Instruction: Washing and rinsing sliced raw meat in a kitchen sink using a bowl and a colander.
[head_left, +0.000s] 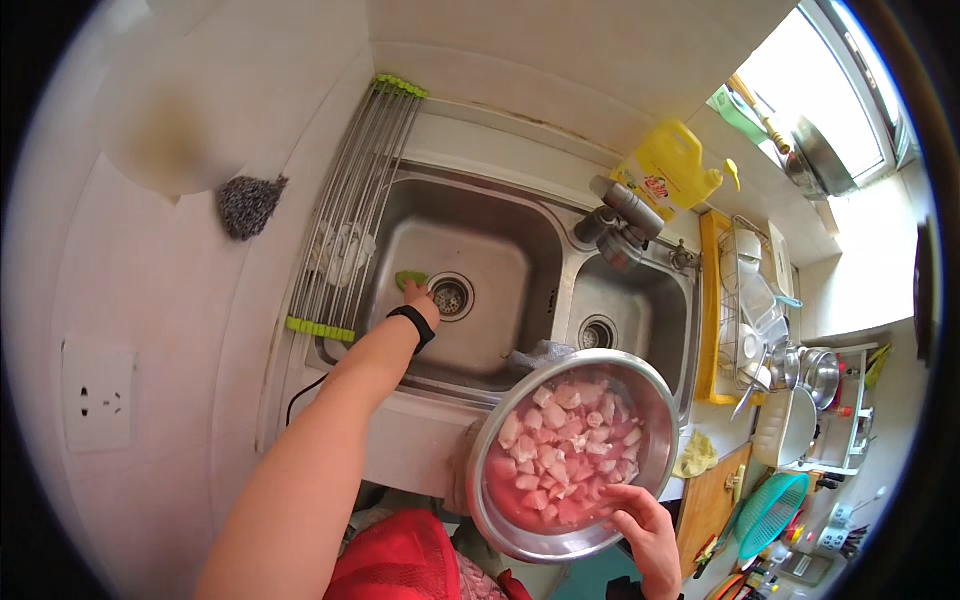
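Note:
A double stainless steel sink (495, 262) lies before me. My left hand (421, 294) reaches into its larger basin, with the fingers at a green scrub pad (412, 280) beside the drain strainer (451, 297); whether they grip it is hard to tell. A large metal bowl (656, 420) stands by the sink's front edge, holding raw meat pieces (559, 450) in pinkish water. My right hand (641, 525) is at the bowl's near right rim, fingers bent over it and thumb apart. A grey cloth (541, 354) hangs between the bowl and the sink.
Left of the basin lies a roll-up drying rack (352, 202) with green ends. Behind the sink stand a faucet (630, 210) and a yellow detergent jug (667, 169). To the right are a wire dish rack (731, 300), a cutting board (712, 502) and a teal colander (772, 514).

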